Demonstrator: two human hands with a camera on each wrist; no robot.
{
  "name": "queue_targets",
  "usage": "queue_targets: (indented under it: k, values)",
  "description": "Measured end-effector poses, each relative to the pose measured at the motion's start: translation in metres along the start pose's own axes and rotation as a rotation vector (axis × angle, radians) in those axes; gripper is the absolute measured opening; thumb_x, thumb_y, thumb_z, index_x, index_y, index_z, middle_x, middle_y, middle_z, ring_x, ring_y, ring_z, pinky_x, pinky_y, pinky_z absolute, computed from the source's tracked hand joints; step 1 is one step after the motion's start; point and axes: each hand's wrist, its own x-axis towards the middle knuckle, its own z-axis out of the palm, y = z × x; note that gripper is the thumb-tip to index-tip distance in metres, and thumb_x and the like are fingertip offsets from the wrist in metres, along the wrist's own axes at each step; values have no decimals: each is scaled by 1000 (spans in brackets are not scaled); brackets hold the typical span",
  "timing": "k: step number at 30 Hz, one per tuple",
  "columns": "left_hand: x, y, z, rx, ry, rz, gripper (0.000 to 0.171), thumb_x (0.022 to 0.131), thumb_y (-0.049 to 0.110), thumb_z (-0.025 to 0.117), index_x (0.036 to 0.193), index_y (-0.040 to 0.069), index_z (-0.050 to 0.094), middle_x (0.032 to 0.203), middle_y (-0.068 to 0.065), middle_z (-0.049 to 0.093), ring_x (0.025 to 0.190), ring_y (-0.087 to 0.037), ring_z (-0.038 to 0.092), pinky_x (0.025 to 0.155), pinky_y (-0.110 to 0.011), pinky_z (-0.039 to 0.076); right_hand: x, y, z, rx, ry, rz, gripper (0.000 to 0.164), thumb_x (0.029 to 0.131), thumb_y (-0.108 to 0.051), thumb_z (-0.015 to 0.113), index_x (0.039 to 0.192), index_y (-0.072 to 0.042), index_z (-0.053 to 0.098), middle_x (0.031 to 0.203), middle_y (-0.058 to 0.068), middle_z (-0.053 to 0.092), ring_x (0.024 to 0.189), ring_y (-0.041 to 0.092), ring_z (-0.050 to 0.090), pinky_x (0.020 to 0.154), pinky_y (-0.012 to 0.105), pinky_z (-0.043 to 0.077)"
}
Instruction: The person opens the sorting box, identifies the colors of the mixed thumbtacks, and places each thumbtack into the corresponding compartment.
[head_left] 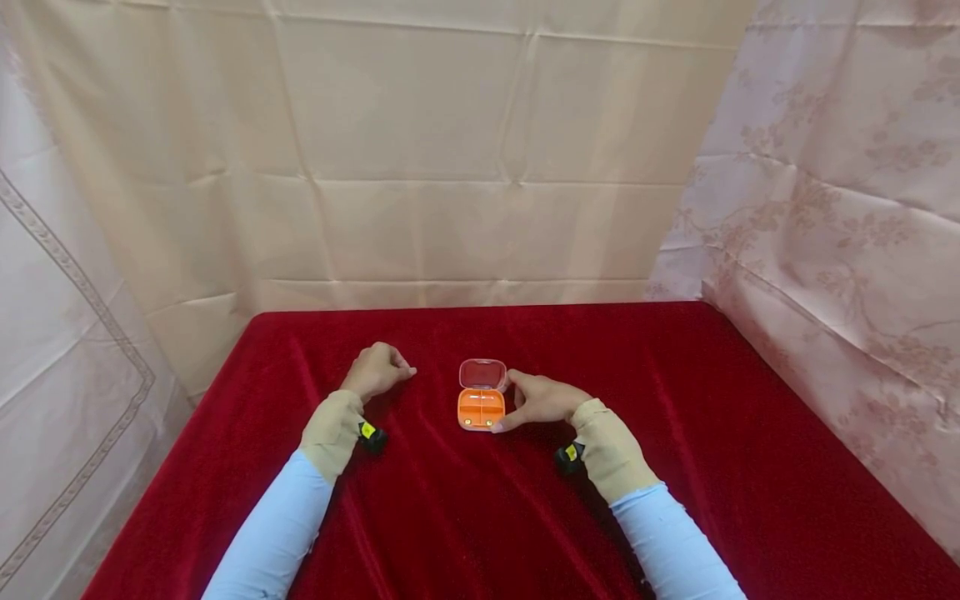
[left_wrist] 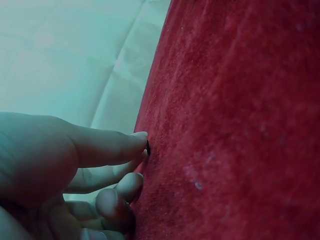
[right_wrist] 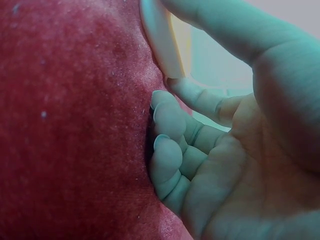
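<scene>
A small pill box (head_left: 482,408) lies on the red cloth with its clear lid (head_left: 482,374) tipped back. Its orange inside is split into compartments, and two small yellowish round spots show along the front. My right hand (head_left: 546,400) grips the box from the right, thumb by the front corner and index finger near the hinge. In the right wrist view the box's pale side (right_wrist: 162,40) spans thumb and index finger; the other fingers curl against the cloth. To the left, my left hand (head_left: 378,369) pinches a tiny dark piece (left_wrist: 148,147) between thumb and index fingertips, right at the cloth.
Red velvet cloth (head_left: 450,517) covers the table. A beige curtain (head_left: 420,167) hangs behind its far edge, a floral one (head_left: 847,208) along the right and a white one (head_left: 67,333) at the left. A dark wrist camera (head_left: 570,457) sits under the right wrist.
</scene>
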Motion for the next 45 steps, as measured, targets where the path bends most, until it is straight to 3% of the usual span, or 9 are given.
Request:
queue_targets:
  k: [12,15,19,22,25,28,35,45]
  values:
    - [4,-3,0,-46,-24,-19,20,95,23,74,87,6,78,87,-2,69,79,-18,53,70,-31,44,0,0,-1,-9,-5,6,59,79,-41,89,120,-16,54,87,6,59,78,18,54,68,32,43]
    - [5,-2,-2,-178,-81,-3,22,98,23,71,96,1,76,79,0,62,73,-15,50,66,-29,43,0,1,0,-7,1,8,58,79,-41,89,119,-17,54,87,6,59,78,18,54,68,32,43]
    - [5,1,-4,-493,-206,21,27,101,19,67,104,-7,70,65,3,45,60,-11,40,57,-24,35,1,1,0,-1,5,6,58,78,-41,90,119,-18,54,87,6,59,78,18,54,68,32,43]
    - [6,3,-5,-723,-294,34,22,103,15,64,95,-5,68,63,3,41,57,-9,37,53,-22,30,1,1,0,5,6,2,58,78,-40,90,118,-18,55,87,6,59,78,18,53,68,32,43]
    - [5,6,-6,-884,-353,43,23,105,11,61,85,3,67,67,2,46,57,-8,38,51,-20,30,1,1,0,5,3,3,58,78,-41,90,119,-18,55,87,6,59,78,18,53,68,32,43]
    - [3,10,-7,-972,-399,62,27,106,9,57,81,8,67,70,1,49,57,-7,38,51,-19,30,1,1,0,4,0,1,58,78,-41,90,119,-18,55,87,6,59,78,18,54,68,32,43]
    - [2,17,-10,-1132,-475,68,27,108,9,52,85,5,65,72,1,48,55,-5,36,48,-17,29,1,1,-1,10,-2,-7,58,79,-40,90,119,-16,55,87,6,59,78,18,53,68,32,43]
    - [1,18,-12,-1200,-478,13,27,108,11,54,83,4,62,76,-1,50,53,-5,35,46,-17,29,1,0,-1,20,-3,7,58,78,-39,90,119,-16,55,87,6,58,78,18,52,67,32,42]
